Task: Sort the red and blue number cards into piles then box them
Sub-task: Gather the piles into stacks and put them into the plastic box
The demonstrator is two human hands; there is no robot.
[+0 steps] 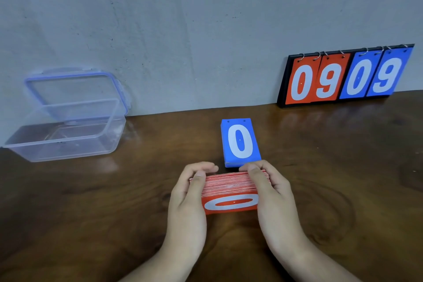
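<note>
Red card stack gripped between left hand, right hand

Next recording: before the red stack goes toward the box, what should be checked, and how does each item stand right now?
1. The red stack is held at both ends by the left hand and right hand: ok.
2. The red stack is squared: cannot tell, its far side is hidden.
3. No blue cards are mixed in: cannot tell, only edges show.
4. The blue pile lies neat on the table: ok.
5. The box is open, its lid propped behind it: ok.
6. The box is empty: ok.
</note>
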